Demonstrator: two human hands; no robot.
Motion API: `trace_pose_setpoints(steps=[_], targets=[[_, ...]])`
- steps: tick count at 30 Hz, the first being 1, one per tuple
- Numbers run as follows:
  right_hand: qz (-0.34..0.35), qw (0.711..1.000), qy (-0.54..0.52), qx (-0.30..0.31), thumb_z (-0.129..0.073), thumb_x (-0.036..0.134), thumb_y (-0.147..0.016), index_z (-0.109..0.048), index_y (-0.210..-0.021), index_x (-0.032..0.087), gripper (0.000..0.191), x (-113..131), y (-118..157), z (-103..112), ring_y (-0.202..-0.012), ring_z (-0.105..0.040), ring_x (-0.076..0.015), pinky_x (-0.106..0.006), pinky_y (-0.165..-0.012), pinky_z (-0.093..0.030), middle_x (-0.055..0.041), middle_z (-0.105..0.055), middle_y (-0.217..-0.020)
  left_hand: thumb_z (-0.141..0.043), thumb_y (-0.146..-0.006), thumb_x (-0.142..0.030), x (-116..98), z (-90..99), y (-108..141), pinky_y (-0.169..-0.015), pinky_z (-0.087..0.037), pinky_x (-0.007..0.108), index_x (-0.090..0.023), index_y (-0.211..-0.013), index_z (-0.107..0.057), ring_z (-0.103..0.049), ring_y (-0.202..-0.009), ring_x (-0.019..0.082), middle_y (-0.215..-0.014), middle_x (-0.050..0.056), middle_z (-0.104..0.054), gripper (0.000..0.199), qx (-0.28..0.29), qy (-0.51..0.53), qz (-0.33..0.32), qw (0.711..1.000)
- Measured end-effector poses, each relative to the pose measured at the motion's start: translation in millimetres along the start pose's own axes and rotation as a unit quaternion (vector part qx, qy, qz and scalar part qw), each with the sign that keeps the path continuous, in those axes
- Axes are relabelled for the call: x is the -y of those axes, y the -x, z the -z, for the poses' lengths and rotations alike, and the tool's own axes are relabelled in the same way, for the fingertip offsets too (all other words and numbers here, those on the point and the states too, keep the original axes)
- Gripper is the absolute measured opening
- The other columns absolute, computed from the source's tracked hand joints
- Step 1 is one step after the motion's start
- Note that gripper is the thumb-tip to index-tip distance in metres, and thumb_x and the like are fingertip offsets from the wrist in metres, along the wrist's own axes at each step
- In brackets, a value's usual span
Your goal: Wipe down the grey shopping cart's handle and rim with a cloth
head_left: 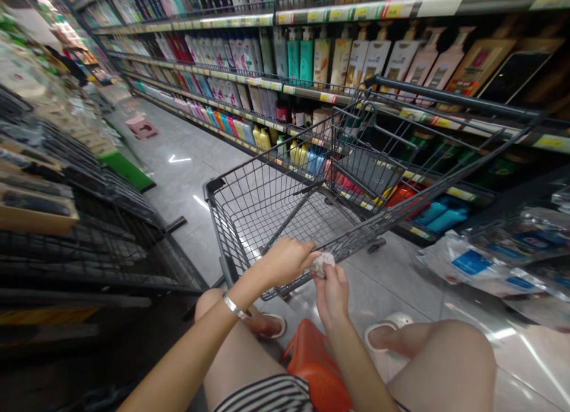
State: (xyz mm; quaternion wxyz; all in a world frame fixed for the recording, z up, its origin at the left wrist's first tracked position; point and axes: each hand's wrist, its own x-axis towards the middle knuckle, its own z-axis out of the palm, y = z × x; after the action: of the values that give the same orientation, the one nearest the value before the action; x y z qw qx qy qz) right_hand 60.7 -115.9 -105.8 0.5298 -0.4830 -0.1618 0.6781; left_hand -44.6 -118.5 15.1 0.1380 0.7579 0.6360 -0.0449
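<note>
A black wire shopping cart (214, 222) stands in front of me, with its handle toward the right. My left hand (285, 262) is on the near top rim of the cart, fingers bent over the rail beside the cloth. Right of it, my right hand (332, 287) pinches a crumpled whitish cloth or tissue (323, 263) against the same rim. The cloth is bunched up between both hands, and part of it is hidden by my fingers. Bare wire mesh shows across the basket's bottom.
Shelves of shampoo and lotion bottles (298, 53) run along the far side. A dark rack (146, 234) with boxed goods stands at left. Plastic-wrapped packs (481, 263) lie at right. A pink step stool (141, 128) stands on the tiled floor. An orange-red object (318, 364) sits between my knees.
</note>
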Motion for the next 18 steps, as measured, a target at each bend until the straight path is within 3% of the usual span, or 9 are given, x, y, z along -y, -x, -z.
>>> trace_pose_setpoints(steps=[4, 8, 12, 18], targets=[[0.133, 0.987, 0.092, -0.021, -0.062, 0.030, -0.067, -0.047, -0.082, 0.020, 0.023, 9.2, 1.9, -7.3, -0.068, -0.057, -0.0132, -0.029, -0.067, -0.048, 0.0039, -0.057, -0.073, -0.025, -0.097, -0.039, 2.4, -2.1, -0.5, -0.060, -0.037, 0.028, -0.018, -0.088, -0.056, -0.064, -0.070, 0.020, -0.069, 0.004, -0.065, 0.038, 0.006, -0.002, -0.001, 1.000], [0.213, 0.953, 0.208, -0.056, -0.060, 0.031, -0.067, -0.049, -0.079, 0.019, 0.020, -14.2, -7.1, 3.3, -0.078, -0.055, -0.0159, -0.032, -0.076, -0.045, 0.0007, -0.055, -0.080, -0.026, -0.097, -0.039, 5.6, -6.2, -0.4, -0.060, -0.038, 0.028, -0.018, -0.088, -0.055, -0.063, -0.070, 0.020, -0.070, 0.004, -0.065, 0.037, 0.000, 0.003, -0.008, 1.000], [0.266, 0.939, 0.217, -0.009, -0.055, 0.026, -0.074, -0.046, -0.084, 0.021, 0.014, -39.6, -9.5, 15.4, -0.091, -0.053, -0.0162, -0.033, -0.082, -0.044, -0.0024, -0.053, -0.095, -0.025, -0.097, -0.039, 5.5, -5.7, 0.1, -0.059, -0.037, 0.028, -0.018, -0.085, -0.055, -0.062, -0.067, 0.019, -0.067, 0.003, -0.063, 0.038, -0.003, 0.004, -0.009, 1.000], [0.320, 0.915, 0.245, 0.029, -0.053, 0.019, -0.076, -0.043, -0.087, 0.022, 0.014, -49.8, -12.5, 25.0, -0.094, -0.051, -0.0154, -0.032, -0.084, -0.044, -0.0028, -0.047, -0.100, -0.027, -0.097, -0.038, 5.4, -4.5, 0.6, -0.057, -0.035, 0.028, -0.018, -0.083, -0.053, -0.060, -0.065, 0.018, -0.063, 0.002, -0.060, 0.036, -0.007, 0.019, -0.012, 1.000]])
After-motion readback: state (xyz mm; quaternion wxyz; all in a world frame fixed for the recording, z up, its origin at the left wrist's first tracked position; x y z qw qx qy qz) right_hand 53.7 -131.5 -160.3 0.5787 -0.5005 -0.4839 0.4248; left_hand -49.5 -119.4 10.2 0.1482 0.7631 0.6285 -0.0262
